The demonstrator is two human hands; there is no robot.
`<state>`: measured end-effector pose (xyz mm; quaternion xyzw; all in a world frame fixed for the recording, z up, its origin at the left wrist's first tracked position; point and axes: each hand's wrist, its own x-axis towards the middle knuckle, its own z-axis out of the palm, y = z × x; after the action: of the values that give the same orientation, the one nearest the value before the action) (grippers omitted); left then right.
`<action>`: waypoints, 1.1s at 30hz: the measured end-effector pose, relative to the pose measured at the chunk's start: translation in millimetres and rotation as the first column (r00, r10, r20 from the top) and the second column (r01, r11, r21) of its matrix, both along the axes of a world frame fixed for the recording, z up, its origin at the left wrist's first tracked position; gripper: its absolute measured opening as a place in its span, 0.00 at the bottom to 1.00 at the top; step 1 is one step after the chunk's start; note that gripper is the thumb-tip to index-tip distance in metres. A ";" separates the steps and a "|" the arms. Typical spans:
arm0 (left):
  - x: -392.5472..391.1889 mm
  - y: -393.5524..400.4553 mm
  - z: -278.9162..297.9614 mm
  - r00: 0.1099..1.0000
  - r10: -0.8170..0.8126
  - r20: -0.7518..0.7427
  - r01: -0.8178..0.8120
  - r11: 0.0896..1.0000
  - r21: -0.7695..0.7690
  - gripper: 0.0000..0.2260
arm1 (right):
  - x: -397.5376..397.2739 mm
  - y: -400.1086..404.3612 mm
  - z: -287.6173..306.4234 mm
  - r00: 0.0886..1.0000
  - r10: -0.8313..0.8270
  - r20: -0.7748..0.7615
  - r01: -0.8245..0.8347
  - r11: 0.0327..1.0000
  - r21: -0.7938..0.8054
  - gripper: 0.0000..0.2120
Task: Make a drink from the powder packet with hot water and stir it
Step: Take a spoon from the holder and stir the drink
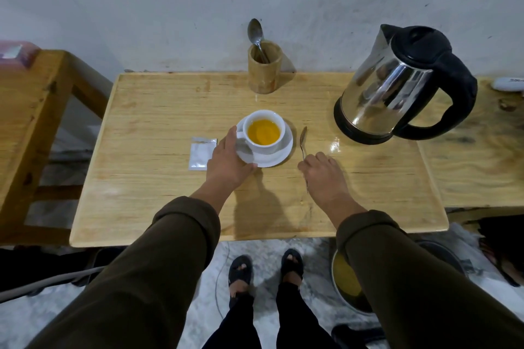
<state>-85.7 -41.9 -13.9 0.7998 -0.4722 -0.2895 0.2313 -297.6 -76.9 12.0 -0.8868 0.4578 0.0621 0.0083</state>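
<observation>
Cup (264, 128) of orange drink is sitting on saucer (279, 156) mid-worktop (147, 193). Left hand (226, 160) fingers are gripping the saucer rim; right hand (321, 171) fingers are pinching the spoon (303, 141) lying beside it. Torn packet (202, 153) is lying left.

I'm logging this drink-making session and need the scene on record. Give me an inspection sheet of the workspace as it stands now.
Surface: wooden table, a wet shine near the kettle.
Job's things: white cup holding orange drink, on a saucer; opened packet lying flat left of the saucer; teaspoon lying right of it; kettle at right rear, lid closed.
Clutter: wooden holder with a spoon standing in it.
Hands: left hand on the saucer rim; right hand over the teaspoon handle.
Cables: thin cord on the floor.
Surroundings: grey wall, wooden furniture at left.
</observation>
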 end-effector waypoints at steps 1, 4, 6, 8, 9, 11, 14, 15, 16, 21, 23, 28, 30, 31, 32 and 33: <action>0.5 0.2 -1.4 1.000 -0.002 -0.001 0.002 1.000 -0.007 0.45 | -0.5 -1.1 -2.4 1.000 -0.022 0.007 0.022 0.998 0.067 0.15; 1.6 0.6 -3.8 1.000 -0.023 -0.007 0.023 1.000 -0.021 0.45 | -0.6 -4.2 -9.3 0.987 -0.142 0.080 0.125 0.974 0.187 0.21; 2.2 0.4 -5.1 1.000 -0.022 -0.004 0.022 1.000 -0.021 0.45 | 1.2 -5.8 -11.8 0.961 -0.221 0.165 0.174 0.950 0.258 0.20; 2.5 0.0 -6.3 1.000 -0.017 0.002 0.017 1.000 -0.022 0.46 | 3.9 -5.7 -9.9 0.906 -0.333 0.262 0.234 0.908 0.346 0.18; 2.6 0.0 -6.7 1.000 -0.018 0.004 0.018 1.000 -0.023 0.46 | 5.0 -6.0 -8.8 0.869 -0.386 0.309 0.261 0.889 0.378 0.17; 2.6 -0.1 -7.4 1.000 -0.018 0.008 0.018 1.000 -0.023 0.46 | 7.0 -6.3 -7.3 0.797 -0.480 0.366 0.312 0.846 0.431 0.15; 2.0 0.3 -6.4 1.000 -0.010 0.010 0.011 1.000 -0.021 0.46 | 9.4 -5.8 -7.6 0.651 -0.627 0.428 0.409 0.765 0.498 0.14; 2.0 0.1 -6.0 1.000 -0.007 0.007 0.007 1.000 -0.019 0.46 | 9.9 -5.6 -7.6 0.602 -0.668 0.438 0.439 0.735 0.517 0.14; 2.0 -0.2 -5.7 1.000 -0.005 0.005 0.005 1.000 -0.018 0.46 | 10.0 -5.4 -7.2 0.566 -0.701 0.434 0.468 0.706 0.532 0.15; 2.2 -0.3 -4.2 1.000 0.008 0.003 -0.008 1.000 -0.018 0.46 | 8.7 -6.4 -9.0 0.467 -0.805 0.365 0.587 0.591 0.552 0.10; 1.8 -0.1 -4.1 1.000 0.010 0.003 -0.010 1.000 -0.010 0.46 | 8.6 -6.8 -9.4 0.448 -0.823 0.349 0.613 0.567 0.550 0.07; 1.5 0.6 -3.3 1.000 0.008 -0.002 -0.008 1.000 -0.019 0.46 | 12.0 -7.3 -11.0 0.402 -0.857 0.323 0.636 0.515 0.575 0.05; 1.2 0.9 -2.7 1.000 0.008 -0.008 -0.008 1.000 -0.025 0.46 | 12.9 -7.9 -11.4 0.399 -0.861 0.315 0.642 0.508 0.574 0.05; 0.9 0.9 -2.7 1.000 0.009 -0.011 -0.009 1.000 -0.027 0.46 | 13.0 -8.2 -11.3 0.401 -0.863 0.308 0.648 0.505 0.570 0.05; 0.3 1.1 -1.9 1.000 0.012 -0.010 -0.012 1.000 -0.022 0.46 | 13.3 -8.6 -10.9 0.400 -0.865 0.304 0.654 0.501 0.567 0.06; 0.1 1.2 -1.6 1.000 0.014 -0.011 -0.014 1.000 -0.014 0.46 | 13.6 -9.0 -11.1 0.394 -0.868 0.301 0.658 0.495 0.568 0.06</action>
<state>-85.7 -40.6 -15.5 0.7999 -0.4673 -0.2887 0.2417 -284.0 -86.0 0.9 -0.5246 0.7746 -0.1266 0.3297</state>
